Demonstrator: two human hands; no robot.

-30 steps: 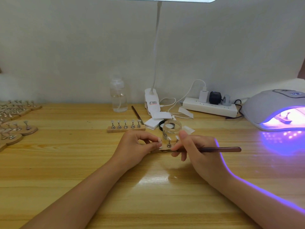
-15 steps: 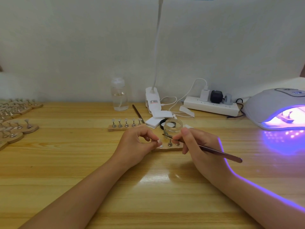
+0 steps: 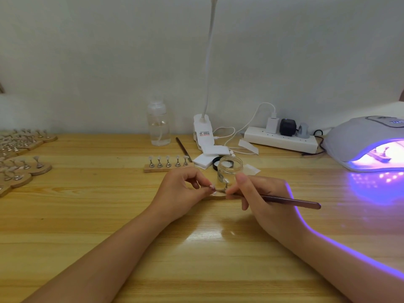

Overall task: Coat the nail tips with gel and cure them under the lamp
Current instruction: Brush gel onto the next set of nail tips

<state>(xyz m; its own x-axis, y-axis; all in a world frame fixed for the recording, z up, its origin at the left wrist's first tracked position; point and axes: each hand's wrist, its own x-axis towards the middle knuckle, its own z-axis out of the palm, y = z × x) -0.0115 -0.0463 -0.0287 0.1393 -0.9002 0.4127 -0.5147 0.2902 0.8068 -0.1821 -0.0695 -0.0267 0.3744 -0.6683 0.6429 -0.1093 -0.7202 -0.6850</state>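
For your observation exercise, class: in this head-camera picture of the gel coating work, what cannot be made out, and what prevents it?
- Dark brown gel brush, head view: its bristle end is hidden behind the right hand.
- Small wooden nail-tip stand, head view: mostly covered by both hands; tips uncountable.
- Left hand, head view: what its fingers pinch is too small to identify.
- White curing lamp, head view: cut off by the right edge; display unreadable.
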